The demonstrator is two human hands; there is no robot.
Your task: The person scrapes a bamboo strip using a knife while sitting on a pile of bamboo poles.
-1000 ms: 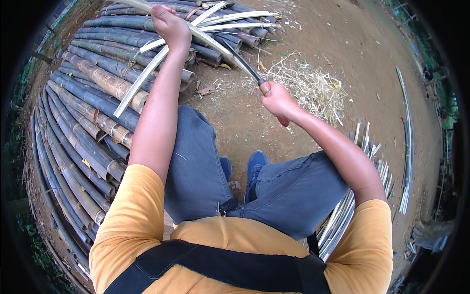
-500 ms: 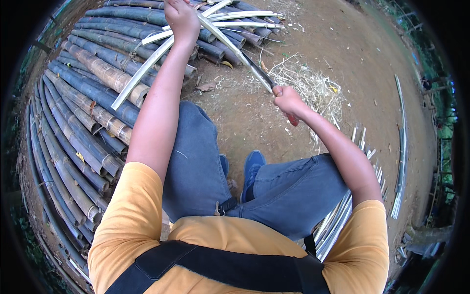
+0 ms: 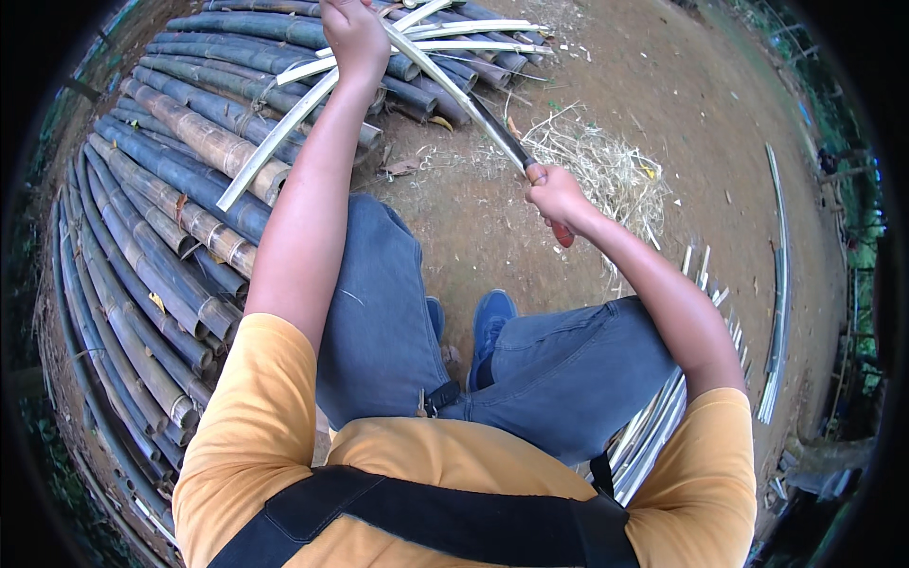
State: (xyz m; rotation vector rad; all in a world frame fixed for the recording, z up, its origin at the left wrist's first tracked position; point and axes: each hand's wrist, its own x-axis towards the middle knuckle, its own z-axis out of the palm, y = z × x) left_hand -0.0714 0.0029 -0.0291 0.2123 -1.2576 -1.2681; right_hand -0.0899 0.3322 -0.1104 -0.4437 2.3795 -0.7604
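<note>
High in the view, my left hand [image 3: 356, 43] is closed on a pale bamboo strip [image 3: 421, 59], its fingertips partly cut off by the upper edge. The strip slants down and right toward my right hand [image 3: 557, 195]. That hand is wrapped around the handle of a long knife [image 3: 499, 131] with a dark blade; the handle's reddish end sticks out below the fist. Blade and strip lie along each other, so where exactly the edge meets the strip is hard to make out. Other split bamboo strips [image 3: 275, 144] lie across the poles under and beside my left hand.
Stacked bamboo poles [image 3: 204, 147] fill the left side. A heap of pale shavings [image 3: 606, 175] lies on the dirt ground beyond my right hand. Split strips [image 3: 653, 435] lie beside my right leg, and longer ones [image 3: 778, 284] lie farther right.
Very little differs. My right hand and the knife have shifted slightly, while both hands keep their hold.
</note>
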